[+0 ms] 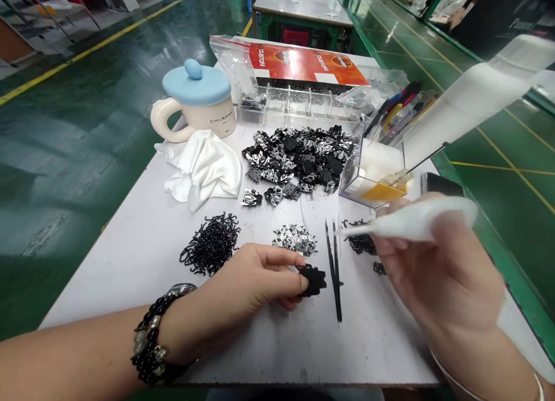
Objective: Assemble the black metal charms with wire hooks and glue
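Observation:
My left hand pinches a small black plastic piece between thumb and fingers, just above the white table. My right hand, blurred by motion, grips a white squeeze bottle whose thin nozzle points left toward the piece. Black tweezers lie on the table between the two hands. A small heap of silver metal parts sits just beyond my left hand.
A pile of black hooks lies left, a big heap of black and silver parts farther back. White cloth, blue-lidded mug, clear bin, compartment box, orange bag, pliers surround it.

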A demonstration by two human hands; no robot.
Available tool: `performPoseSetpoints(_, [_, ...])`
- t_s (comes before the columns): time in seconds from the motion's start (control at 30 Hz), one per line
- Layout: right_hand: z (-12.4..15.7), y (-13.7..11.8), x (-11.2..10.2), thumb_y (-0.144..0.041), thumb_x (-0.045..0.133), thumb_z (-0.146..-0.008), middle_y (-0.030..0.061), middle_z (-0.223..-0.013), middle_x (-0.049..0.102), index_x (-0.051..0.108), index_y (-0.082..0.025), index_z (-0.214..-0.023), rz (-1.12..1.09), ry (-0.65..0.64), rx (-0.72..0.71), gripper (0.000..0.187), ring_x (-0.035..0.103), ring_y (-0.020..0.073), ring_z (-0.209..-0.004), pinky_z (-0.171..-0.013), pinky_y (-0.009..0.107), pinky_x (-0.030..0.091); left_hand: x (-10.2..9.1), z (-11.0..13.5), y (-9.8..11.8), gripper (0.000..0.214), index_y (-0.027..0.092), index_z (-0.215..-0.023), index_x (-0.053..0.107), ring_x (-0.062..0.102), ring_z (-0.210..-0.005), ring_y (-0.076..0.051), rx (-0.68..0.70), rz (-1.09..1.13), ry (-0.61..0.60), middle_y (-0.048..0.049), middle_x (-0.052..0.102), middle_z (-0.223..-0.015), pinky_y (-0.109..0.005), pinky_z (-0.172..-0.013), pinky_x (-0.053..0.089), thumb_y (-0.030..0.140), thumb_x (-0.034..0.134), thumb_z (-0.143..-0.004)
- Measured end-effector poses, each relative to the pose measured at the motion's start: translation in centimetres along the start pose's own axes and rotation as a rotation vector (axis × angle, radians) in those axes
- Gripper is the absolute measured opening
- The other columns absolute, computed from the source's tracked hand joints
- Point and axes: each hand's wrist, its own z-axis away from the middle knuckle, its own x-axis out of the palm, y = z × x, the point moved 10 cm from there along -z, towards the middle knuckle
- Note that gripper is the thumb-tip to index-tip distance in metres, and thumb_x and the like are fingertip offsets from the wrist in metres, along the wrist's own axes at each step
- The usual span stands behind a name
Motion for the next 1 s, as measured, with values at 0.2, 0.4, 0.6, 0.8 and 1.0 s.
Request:
performPoseSetpoints(0.2, [2.1,-2.0,0.4,-0.025,0.065,-0.079,-0.0003,-0.064,0.052,0.052,-0.02,-0.076,-0.136,0.042,-0.133,0.014,0.046,0.0151,-0.06,-0.059,0.033,0.04,0.4,0.1,0.3,0.011,0.014,-0.082,0.067,0.052,-0.056,-0.009,-0.071,-0.054,-0.013,0.0056,0.056,-0.051,-0.022,-0.063,0.043,0.014,0.068,-0.07])
performPoseSetpoints(0.4, [2.6,-2.2,1.1,-0.019,0.063,-0.079,0.0005,-0.065,0.051,0.054,-0.02,-0.082,-0.092,0.007,-0.178,0.01,0.048,0.016,-0.063,-0.053,0.031,0.036,0.4,0.3,0.4,0.011,0.013,-0.083,0.067,0.051,-0.055,-0.009,-0.071,-0.081,-0.005,0.0067,0.054,-0.049,-0.023,-0.064,0.043,0.013,0.067,-0.072])
performPoseSetpoints(0.6, [2.8,-2.5,1.2,-0.016,0.062,-0.081,0.0015,-0.065,0.05,0.055,-0.019,-0.085,-0.096,-0.026,-0.202,0.008,0.048,0.017,-0.069,-0.05,0.031,0.034,0.4,0.2,0.4,0.011,0.014,-0.081,0.066,0.054,-0.054,-0.008,-0.069,-0.084,0.004,0.0068,0.057,-0.05,-0.023,-0.065,0.043,0.012,0.068,-0.071])
performPoseSetpoints(0.8, [2.8,-2.5,1.3,-0.015,0.062,-0.081,0.0022,-0.066,0.051,0.056,-0.018,-0.087,-0.093,-0.046,-0.213,0.009,0.05,0.0181,-0.073,-0.05,0.031,0.035,0.2,0.2,0.6,0.012,0.014,-0.082,0.066,0.054,-0.054,-0.008,-0.07,-0.089,0.012,0.0068,0.058,-0.05,-0.023,-0.066,0.044,0.012,0.067,-0.071])
performPoseSetpoints(1.0, [2.7,-2.2,1.3,-0.017,0.062,-0.081,0.0025,-0.067,0.053,0.057,-0.018,-0.088,-0.066,-0.033,-0.209,0.008,0.051,0.0186,-0.072,-0.055,0.033,0.039,0.4,0.2,0.4,0.01,0.015,-0.081,0.066,0.054,-0.053,-0.008,-0.069,-0.088,-0.002,0.007,0.058,-0.05,-0.022,-0.065,0.043,0.012,0.067,-0.071])
